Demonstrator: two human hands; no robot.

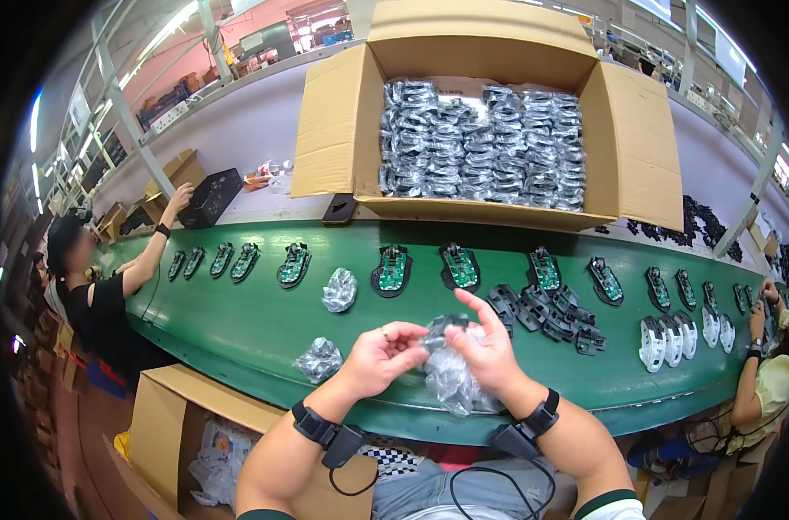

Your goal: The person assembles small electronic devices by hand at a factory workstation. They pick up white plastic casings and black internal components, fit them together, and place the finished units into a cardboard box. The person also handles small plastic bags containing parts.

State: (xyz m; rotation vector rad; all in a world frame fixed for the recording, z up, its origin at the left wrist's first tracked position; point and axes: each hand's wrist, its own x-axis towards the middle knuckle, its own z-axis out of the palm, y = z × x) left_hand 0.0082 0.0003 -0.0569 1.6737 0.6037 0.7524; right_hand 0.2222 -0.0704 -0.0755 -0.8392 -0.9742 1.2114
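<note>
Both my hands are raised over the near edge of a green work surface. Between them is a crinkled clear plastic bag (457, 381) with a dark plastic part (445, 331) at its top. My left hand (379, 357) pinches the left side of that dark part with thumb and fingertips. My right hand (494, 357) grips the part and bag from the right, its thumb in front and index finger stretched upward. Two bagged parts, one near (319, 359) and one farther (340, 290), lie left of my hands. To the right sits a cluster of black plastic parts (550, 317).
Mouse bases with green circuit boards (392, 270) line the green surface (238, 321). Behind stands a cardboard box (646, 139) stacked with bagged parts (481, 147). White shells (672, 340) lie right. An open carton (165, 425) is lower left. People work at both sides.
</note>
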